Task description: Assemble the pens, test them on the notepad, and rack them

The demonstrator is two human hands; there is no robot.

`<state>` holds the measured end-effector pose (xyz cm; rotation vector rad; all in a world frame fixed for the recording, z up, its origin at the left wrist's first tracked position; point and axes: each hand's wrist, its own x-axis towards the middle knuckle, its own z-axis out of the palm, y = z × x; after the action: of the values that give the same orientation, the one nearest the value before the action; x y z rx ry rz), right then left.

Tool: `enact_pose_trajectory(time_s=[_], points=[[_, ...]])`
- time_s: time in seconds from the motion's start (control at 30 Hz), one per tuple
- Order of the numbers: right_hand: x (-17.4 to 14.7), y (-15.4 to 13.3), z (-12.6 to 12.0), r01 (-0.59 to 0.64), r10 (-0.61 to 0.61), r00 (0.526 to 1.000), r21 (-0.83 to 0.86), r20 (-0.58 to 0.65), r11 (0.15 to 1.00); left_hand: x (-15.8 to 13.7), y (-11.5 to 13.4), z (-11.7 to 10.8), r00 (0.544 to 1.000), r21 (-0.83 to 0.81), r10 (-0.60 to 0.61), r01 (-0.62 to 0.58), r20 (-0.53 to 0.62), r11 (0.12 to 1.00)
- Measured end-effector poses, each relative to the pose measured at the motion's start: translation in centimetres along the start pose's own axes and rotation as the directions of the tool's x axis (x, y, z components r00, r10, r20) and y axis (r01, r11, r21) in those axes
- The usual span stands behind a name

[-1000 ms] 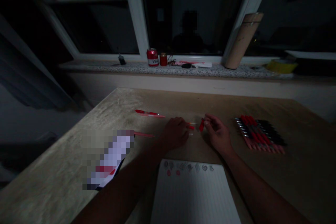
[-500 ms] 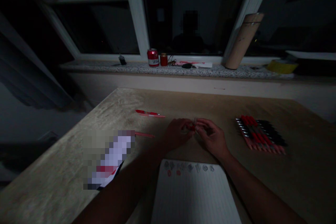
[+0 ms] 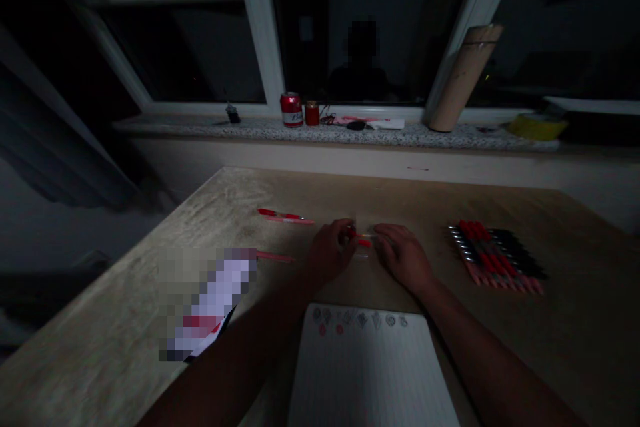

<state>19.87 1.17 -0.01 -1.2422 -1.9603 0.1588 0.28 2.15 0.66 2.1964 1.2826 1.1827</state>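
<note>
My left hand (image 3: 330,251) is closed in a pinch on a red pen part (image 3: 352,231), partly hidden by the fingers. Opposite it, my right hand (image 3: 404,257) pinches the end of a thin pale rod (image 3: 368,235) that looks like a pen refill; its left end reaches the red part. Just below the rod, between the hands, is a short red piece (image 3: 364,243). A thin, light-coloured strip (image 3: 361,256) lies on the table nearer to me. In front of both hands is a lined notebook (image 3: 373,367) with small black and red drawings along its top.
Several red and black pens (image 3: 495,257) lie in a row at right. A red pen (image 3: 280,213) and pinkish pens (image 3: 275,257) lie at left, near a blurred phone-like object (image 3: 215,300). A can (image 3: 291,110) and a tall flask (image 3: 465,80) stand on the windowsill (image 3: 250,130).
My hands have drawn apart, the left one moving slightly left. The thin rod, the short red piece and the light strip now show between them.
</note>
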Motion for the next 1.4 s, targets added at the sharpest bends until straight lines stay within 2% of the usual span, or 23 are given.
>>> enact_pose_trajectory(time_s=[0.17,0.3,0.57,0.67,0.8,0.9,0.97,1.03,1.13,1.23,1.4], points=[[0.0,-1.4,0.1,0.098,-0.095,0.987,-0.022,0.131,0.995,-0.1,-0.4,0.1,0.999,-0.010,0.007,-0.008,-0.032,1.000],[-0.2,-2.0,0.4,0.176,-0.171,0.968,-0.011,0.185,0.984,-0.1,-0.5,0.2,0.999,-0.010,0.005,-0.006,-0.035,1.000],[-0.4,-1.5,1.0,0.194,-0.192,0.950,0.016,0.245,0.981,-0.2,-0.1,-0.1,0.999,-0.042,0.008,-0.009,-0.036,0.999],[-0.4,-1.8,0.4,0.129,-0.137,0.973,0.054,0.186,0.990,-0.3,0.0,-0.1,0.999,-0.079,0.029,-0.031,-0.034,0.996],[-0.3,-2.2,-0.1,0.026,-0.027,1.000,0.128,0.008,0.991,-0.4,0.1,-0.1,0.998,-0.061,0.056,-0.057,-0.008,0.997],[-0.3,-2.2,0.1,-0.043,0.078,0.989,0.255,-0.129,0.966,-0.4,0.2,-0.1,0.988,-0.012,0.102,-0.101,0.116,0.995],[-0.2,-2.2,0.2,-0.097,0.179,0.966,0.382,-0.185,0.919,-0.3,0.3,0.0,0.967,0.010,0.130,-0.136,0.221,0.991],[-0.1,-2.3,0.3,-0.161,0.299,0.933,0.514,-0.199,0.842,-0.3,0.5,0.0,0.948,0.023,0.143,-0.156,0.283,0.988],[0.1,-2.7,0.1,-0.226,0.428,0.887,0.646,-0.173,0.729,-0.2,0.8,-0.1,0.938,0.016,0.163,-0.176,0.307,0.984],[0.2,-3.0,-0.2,-0.243,0.454,0.880,0.688,-0.140,0.684,-0.1,0.9,-0.1,0.928,0.007,0.183,-0.196,0.325,0.981],[0.1,-3.1,-0.1,-0.257,0.433,0.897,0.695,-0.087,0.671,-0.1,0.8,-0.1,0.917,0.016,0.207,-0.226,0.340,0.974]])
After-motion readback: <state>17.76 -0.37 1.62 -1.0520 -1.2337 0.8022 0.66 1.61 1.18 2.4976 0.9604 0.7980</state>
